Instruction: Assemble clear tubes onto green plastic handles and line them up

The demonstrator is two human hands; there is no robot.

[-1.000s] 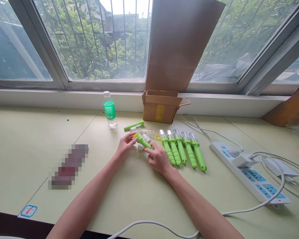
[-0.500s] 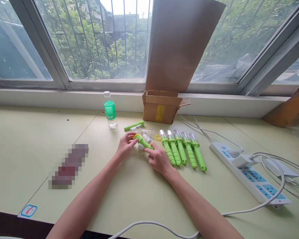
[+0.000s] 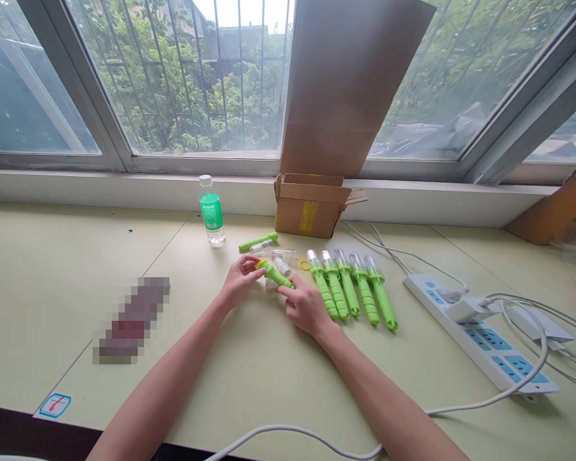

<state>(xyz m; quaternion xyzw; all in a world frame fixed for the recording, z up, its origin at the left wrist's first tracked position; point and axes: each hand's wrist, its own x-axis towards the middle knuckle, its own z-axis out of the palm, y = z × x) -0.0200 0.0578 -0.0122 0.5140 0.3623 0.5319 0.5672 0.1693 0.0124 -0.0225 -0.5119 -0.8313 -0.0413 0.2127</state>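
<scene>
Between left hand (image 3: 237, 286) and right hand (image 3: 306, 308), both pinching: green torch body (image 3: 277, 276) (tip half-hidden).

Showing lime green, yellow head on held torch (image 3: 274, 274) | repeating lime green on torch row (image 3: 348, 288) | showing green on bottle label (image 3: 211, 212) | showing brown, yellow tape on box (image 3: 292, 211) | showing white, blue sockets on power strip (image 3: 484, 346)
</scene>
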